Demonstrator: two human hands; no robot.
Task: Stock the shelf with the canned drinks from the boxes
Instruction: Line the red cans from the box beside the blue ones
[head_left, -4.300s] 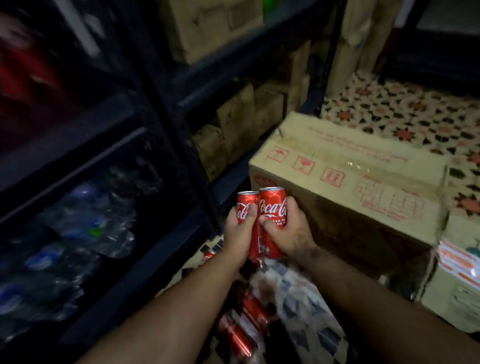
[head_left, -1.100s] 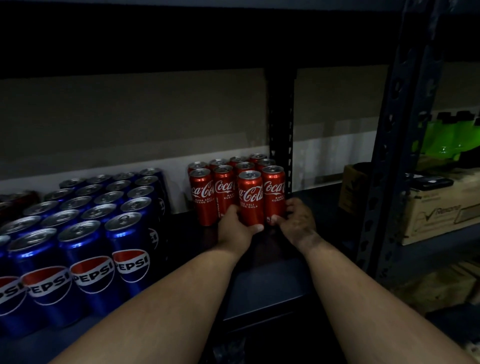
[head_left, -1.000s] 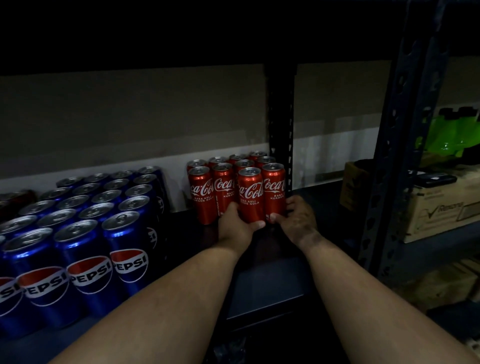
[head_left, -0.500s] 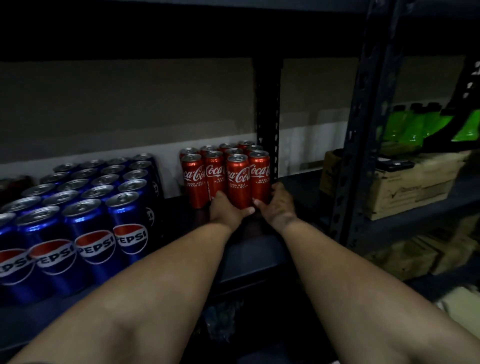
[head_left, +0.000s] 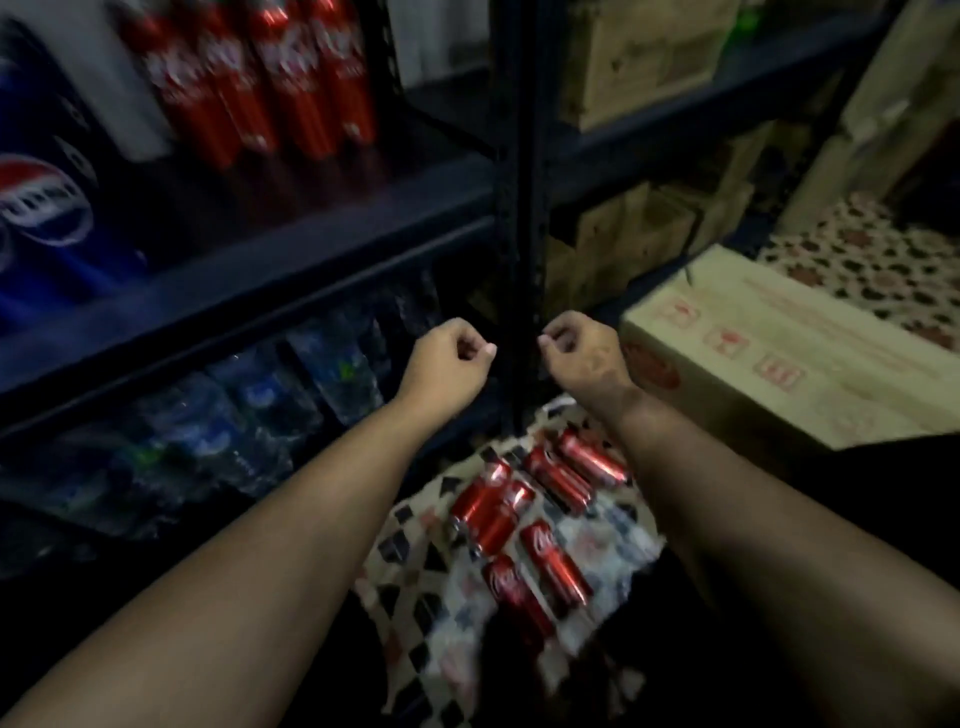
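Hovering loosely curled and holding nothing, both hands — left hand (head_left: 448, 358), right hand (head_left: 582, 353) — hang above loose red cans (head_left: 524, 525) on the floor, seemingly ready to grab more.

2 bare forearms reached into view from the bottom corners, uncovered from elbow to wrist, with no sleeve edge showing on either. The left hand (head_left: 448, 358) and the right hand (head_left: 584, 353) wore nothing: no gloves, rings, watch or bands. Short pale fingernails showed on both.
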